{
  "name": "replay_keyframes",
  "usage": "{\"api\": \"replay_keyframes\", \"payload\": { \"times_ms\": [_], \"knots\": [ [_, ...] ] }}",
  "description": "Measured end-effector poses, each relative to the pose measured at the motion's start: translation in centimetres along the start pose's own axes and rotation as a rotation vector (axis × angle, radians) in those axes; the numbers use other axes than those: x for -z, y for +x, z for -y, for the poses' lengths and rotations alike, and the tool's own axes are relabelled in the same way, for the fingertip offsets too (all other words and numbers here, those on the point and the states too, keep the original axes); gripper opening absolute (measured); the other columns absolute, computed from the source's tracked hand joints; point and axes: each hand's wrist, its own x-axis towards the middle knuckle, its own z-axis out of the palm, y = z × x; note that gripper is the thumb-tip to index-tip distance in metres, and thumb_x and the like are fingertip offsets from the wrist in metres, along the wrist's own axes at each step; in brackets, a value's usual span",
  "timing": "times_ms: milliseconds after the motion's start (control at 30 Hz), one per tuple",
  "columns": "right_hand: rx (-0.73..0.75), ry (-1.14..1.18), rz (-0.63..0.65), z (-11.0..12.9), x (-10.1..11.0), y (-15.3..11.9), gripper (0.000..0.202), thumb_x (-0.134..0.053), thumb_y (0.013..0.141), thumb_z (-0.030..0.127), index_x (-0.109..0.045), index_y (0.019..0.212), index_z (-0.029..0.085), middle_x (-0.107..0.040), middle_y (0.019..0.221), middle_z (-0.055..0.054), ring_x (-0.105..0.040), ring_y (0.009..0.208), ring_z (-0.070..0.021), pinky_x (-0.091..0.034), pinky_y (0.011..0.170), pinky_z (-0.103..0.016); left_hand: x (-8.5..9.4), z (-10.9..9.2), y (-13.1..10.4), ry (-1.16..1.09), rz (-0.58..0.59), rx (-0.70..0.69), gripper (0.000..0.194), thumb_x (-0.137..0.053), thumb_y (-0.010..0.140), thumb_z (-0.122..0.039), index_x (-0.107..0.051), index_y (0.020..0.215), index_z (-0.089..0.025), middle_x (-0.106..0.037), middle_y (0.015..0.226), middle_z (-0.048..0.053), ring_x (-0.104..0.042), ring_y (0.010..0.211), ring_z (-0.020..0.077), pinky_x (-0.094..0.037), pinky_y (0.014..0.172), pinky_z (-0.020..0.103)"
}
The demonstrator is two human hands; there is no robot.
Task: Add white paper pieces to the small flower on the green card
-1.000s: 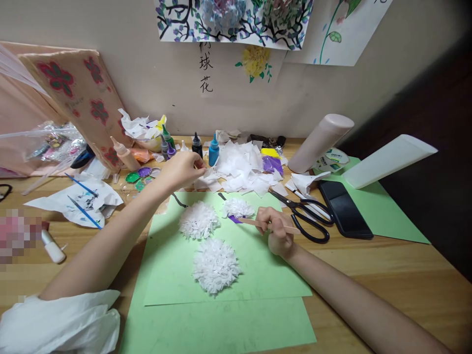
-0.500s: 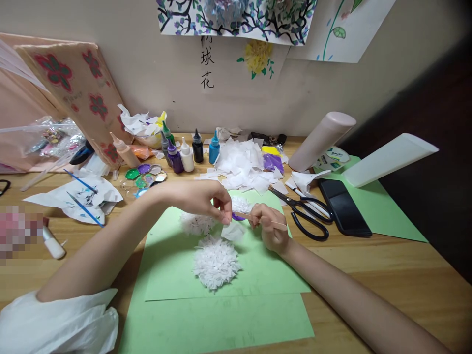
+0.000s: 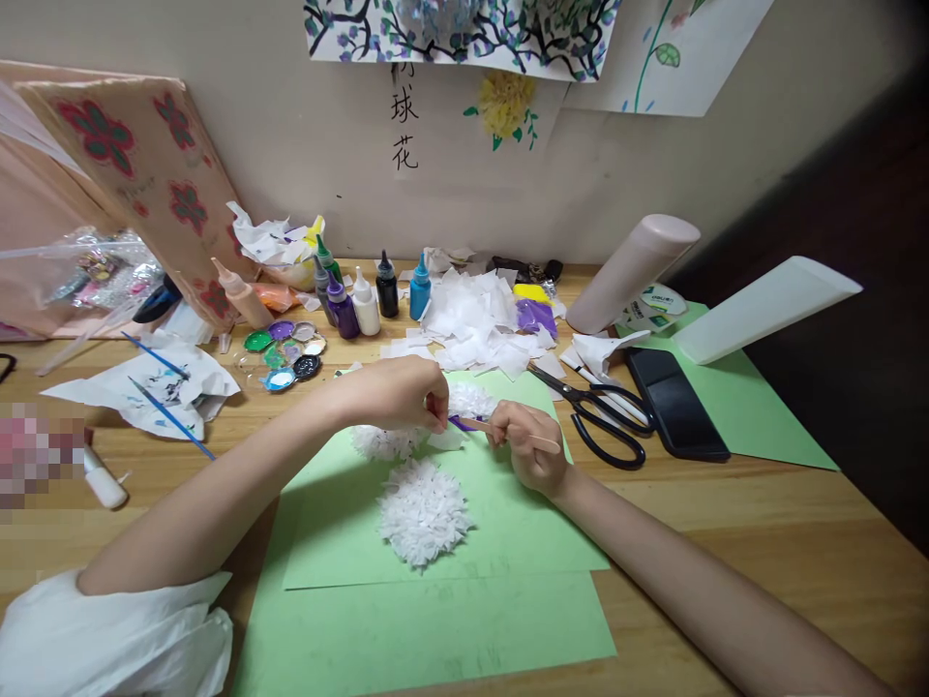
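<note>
Over the green paper (image 3: 326, 552), my left hand (image 3: 410, 392) has its fingers pinched on a thin white paper piece (image 3: 445, 440). My right hand (image 3: 528, 440) is closed around a flat wooden stick (image 3: 544, 444); purple material shows at the stick's left end, close to my left fingertips. Below the hands lies a fluffy white paper pompom (image 3: 425, 513). A second pompom (image 3: 384, 442) is partly hidden under my left hand, and a third (image 3: 471, 399) sits behind the stick.
Behind the hands is a pile of white paper squares (image 3: 471, 319), with paint bottles (image 3: 344, 310) and a paint palette (image 3: 280, 353) to its left. Black-handled scissors (image 3: 606, 411) and a phone (image 3: 674, 407) lie right. Brushes (image 3: 170, 416) rest on crumpled tissue at left.
My left hand has moved slightly up and left, and the thin paper at its fingertips sits higher and looks flatter. My right hand has barely shifted, still around the stick.
</note>
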Motion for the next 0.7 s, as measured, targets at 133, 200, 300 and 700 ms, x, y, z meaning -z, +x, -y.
{"api": "replay_keyframes", "payload": {
  "times_ms": [133, 200, 300, 700],
  "knots": [
    [-0.027, -0.038, -0.015, 0.0, 0.0, 0.2, 0.036, -0.028, 0.095, 0.037, -0.045, 0.068, 0.020, -0.047, 0.058, 0.001, -0.047, 0.054, -0.0115, -0.037, 0.054, -0.026, 0.0, 0.2, 0.2, 0.012, -0.011, -0.018, 0.015, -0.057, 0.070, -0.025, -0.070, 0.077, -0.023, -0.068, 0.076, -0.001, -0.053, 0.063, 0.0091, -0.032, 0.052, 0.021],
    [-0.035, -0.054, -0.027, 0.0, -0.1, 0.3, 0.035, -0.028, 0.095, 0.038, -0.044, 0.069, 0.020, -0.048, 0.058, 0.001, -0.047, 0.054, -0.0115, -0.037, 0.054, -0.026, -0.3, 0.0, 0.4, 0.018, -0.022, -0.024, 0.015, -0.057, 0.070, -0.026, -0.070, 0.077, -0.023, -0.069, 0.076, -0.002, -0.054, 0.064, 0.0091, -0.032, 0.053, 0.020],
    [-0.042, -0.070, -0.048, 0.0, -0.1, 0.2, 0.034, -0.028, 0.095, 0.037, -0.044, 0.070, 0.021, -0.049, 0.058, 0.001, -0.048, 0.055, -0.0117, -0.037, 0.054, -0.025, -0.9, -0.3, 0.7, 0.056, -0.067, -0.001, 0.015, -0.057, 0.070, -0.026, -0.070, 0.077, -0.023, -0.069, 0.077, -0.002, -0.055, 0.066, 0.0102, -0.033, 0.053, 0.021],
    [0.127, -0.011, -0.123, 0.5, 0.0, -0.1, 0.030, -0.027, 0.094, 0.027, -0.044, 0.069, 0.021, -0.045, 0.056, 0.001, -0.045, 0.052, -0.0122, -0.036, 0.051, -0.026, -2.7, -0.1, 1.9, 0.270, -0.323, 0.143, 0.018, -0.051, 0.067, -0.019, -0.067, 0.075, -0.020, -0.068, 0.079, 0.005, -0.058, 0.071, 0.0179, -0.031, 0.053, 0.026]
  ]
}}
